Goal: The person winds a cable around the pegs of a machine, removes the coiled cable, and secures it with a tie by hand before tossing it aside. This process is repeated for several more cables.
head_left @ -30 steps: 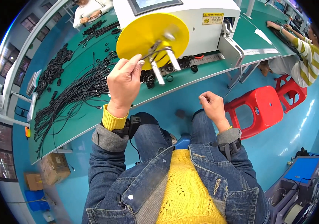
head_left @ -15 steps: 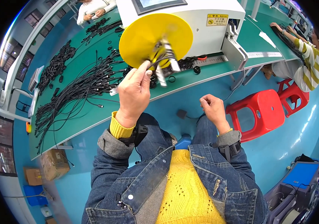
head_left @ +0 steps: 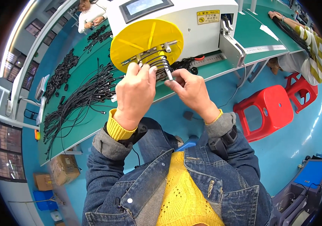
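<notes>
Brown cardboard boxes (head_left: pixel 65 168) are standing on the glossy blue floor (head_left: pixel 289 141), below the near-left corner of the green tabletop (head_left: pixel 83 130). Along the tabletop's left edge, tangled black cable bundles (head_left: pixel 65 69) are lying in a heap. Loose straight black cables (head_left: pixel 80 98) with small end connectors are fanning from the near-left corner toward the middle of the near edge. Beyond the far-left part of the tabletop, a person in a white top (head_left: pixel 92 17) is holding both hands close together.

The left hand (head_left: pixel 134 94) is closing its fingertips on the lower left side of a coil of thin black cable (head_left: pixel 153 60). This coil is sitting in front of a flat round yellow disc (head_left: pixel 129 39), looped about silver cylindrical metal pegs (head_left: pixel 168 74), above the tabletop's near edge. The right hand (head_left: pixel 193 92) is touching the outer end of the lower peg with thumb and forefinger; whether it is also gripping cable cannot be told. Both hands are working near each other but apart.

Behind the disc, a white box-shaped machine housing (head_left: pixel 196 39) is standing on the tabletop. A flat steel ruler (head_left: pixel 213 59) is lying along the near edge, left of an upright grey metal bracket (head_left: pixel 231 49). Farther right, a red plastic stool (head_left: pixel 272 109) is standing on the floor, and a person in a striped yellow-and-white top (head_left: pixel 315 49) is leaning over the tabletop.
</notes>
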`<act>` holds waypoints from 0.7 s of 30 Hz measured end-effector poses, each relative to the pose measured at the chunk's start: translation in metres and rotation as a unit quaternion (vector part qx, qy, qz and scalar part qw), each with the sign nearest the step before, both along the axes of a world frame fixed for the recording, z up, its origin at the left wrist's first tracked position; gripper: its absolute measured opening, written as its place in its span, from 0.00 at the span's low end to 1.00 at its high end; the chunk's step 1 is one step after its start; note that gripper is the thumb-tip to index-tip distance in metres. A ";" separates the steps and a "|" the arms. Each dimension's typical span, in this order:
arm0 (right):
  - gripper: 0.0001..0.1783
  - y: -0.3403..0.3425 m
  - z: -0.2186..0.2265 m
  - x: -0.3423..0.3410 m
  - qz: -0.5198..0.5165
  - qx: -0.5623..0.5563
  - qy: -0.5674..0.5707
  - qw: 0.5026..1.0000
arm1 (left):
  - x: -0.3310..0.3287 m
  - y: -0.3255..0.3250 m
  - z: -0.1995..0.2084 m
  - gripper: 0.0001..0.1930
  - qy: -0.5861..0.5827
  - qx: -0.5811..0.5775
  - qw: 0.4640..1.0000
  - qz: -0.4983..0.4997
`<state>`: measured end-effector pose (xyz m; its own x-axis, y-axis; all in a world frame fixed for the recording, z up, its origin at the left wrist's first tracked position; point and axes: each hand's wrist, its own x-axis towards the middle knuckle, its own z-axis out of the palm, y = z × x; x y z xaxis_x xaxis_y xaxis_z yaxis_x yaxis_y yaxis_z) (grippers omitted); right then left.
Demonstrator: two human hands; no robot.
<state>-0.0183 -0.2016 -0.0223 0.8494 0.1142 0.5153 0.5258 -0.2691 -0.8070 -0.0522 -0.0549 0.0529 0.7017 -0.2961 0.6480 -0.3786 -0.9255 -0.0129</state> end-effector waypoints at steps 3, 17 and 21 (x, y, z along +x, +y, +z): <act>0.20 -0.001 0.004 0.016 -0.004 0.012 -0.009 1.000 | 0.001 0.005 -0.002 0.14 0.058 -0.012 0.998 0.028; 0.43 -0.002 0.008 0.046 0.148 0.023 -0.036 0.988 | 0.023 0.026 -0.017 0.23 0.122 -0.128 0.977 -0.115; 0.36 0.003 0.006 0.032 0.112 -0.022 -0.043 0.993 | 0.020 0.025 -0.003 0.21 0.206 -0.118 0.966 -0.105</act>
<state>0.0139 -0.1984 -0.0160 0.7538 0.3194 0.5743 0.6421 -0.1725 -0.7469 -0.0318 -0.0294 0.0499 0.8550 -0.3378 0.3936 -0.4859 -0.7872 0.3798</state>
